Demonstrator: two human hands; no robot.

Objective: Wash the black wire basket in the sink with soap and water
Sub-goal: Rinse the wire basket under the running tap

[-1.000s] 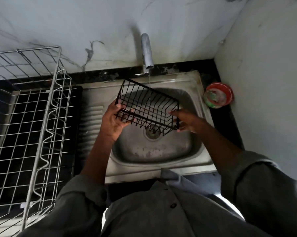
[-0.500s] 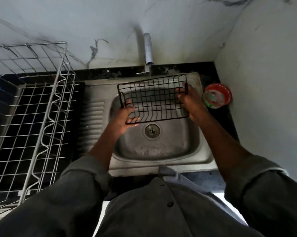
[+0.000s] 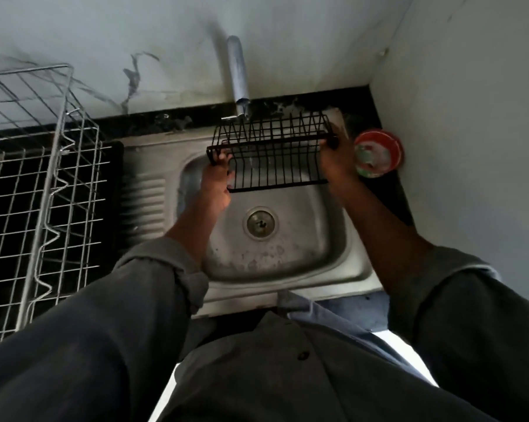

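Head view: the black wire basket [image 3: 273, 153] is held above the rear of the steel sink [image 3: 287, 239], directly beneath the tap [image 3: 238, 77], with the left hand [image 3: 216, 184] gripping its left end and the right hand [image 3: 337, 162] gripping its right end, fingers curled over the wires. A round red container [image 3: 378, 153] sits on the black desk [image 3: 388, 190] just beside the right hand; a large silver wire rack [image 3: 44, 184] stands left of the sink.

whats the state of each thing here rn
black wire basket: held up over the basin, under the spout
left hand: grips the basket's left end
right hand: grips its right end
grey metal tap: water flow unclear
steel sink: drain open
red round tub: lidless, on the counter
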